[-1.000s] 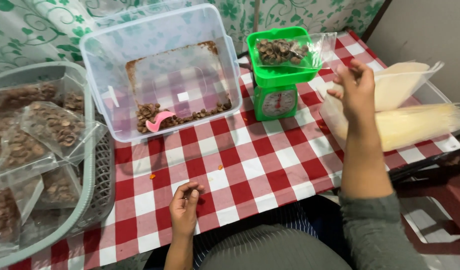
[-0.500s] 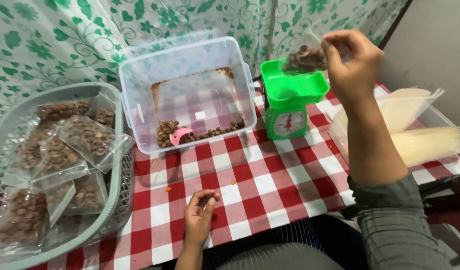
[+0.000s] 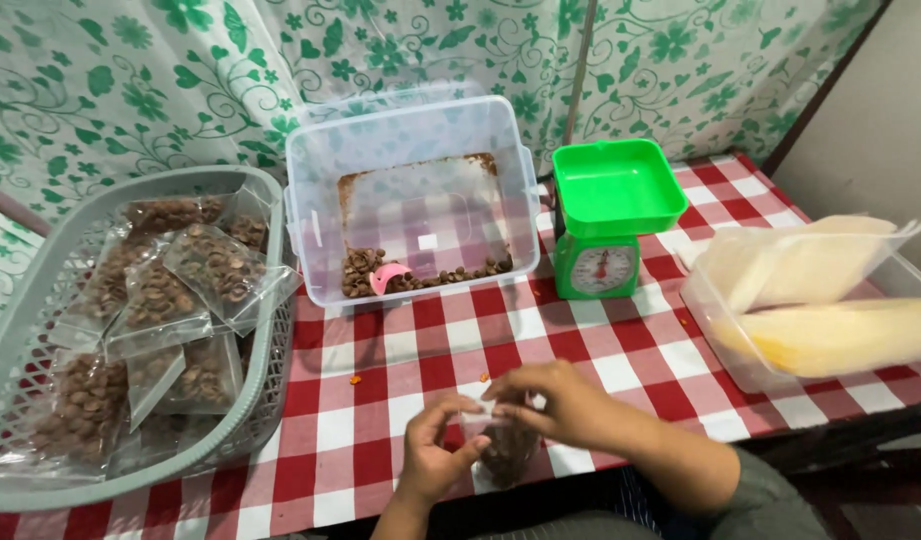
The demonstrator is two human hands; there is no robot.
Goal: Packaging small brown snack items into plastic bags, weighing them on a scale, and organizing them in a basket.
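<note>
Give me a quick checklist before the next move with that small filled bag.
1. Small clear bag held by both left hand and right hand: ok.
2. Bag mouth closed: cannot tell, fingers hide it.
3. Green scale pan empty: ok.
4. Grey basket has space left: ok, though already holding many packets.
5. Clear tub stock: not ok, nearly empty.
6. Tablecloth crumb-free: not ok.

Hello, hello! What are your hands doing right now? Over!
Left hand and right hand both pinching the small clear bag of brown snacks. Green scale tray empty. Nothing blocking.
</note>
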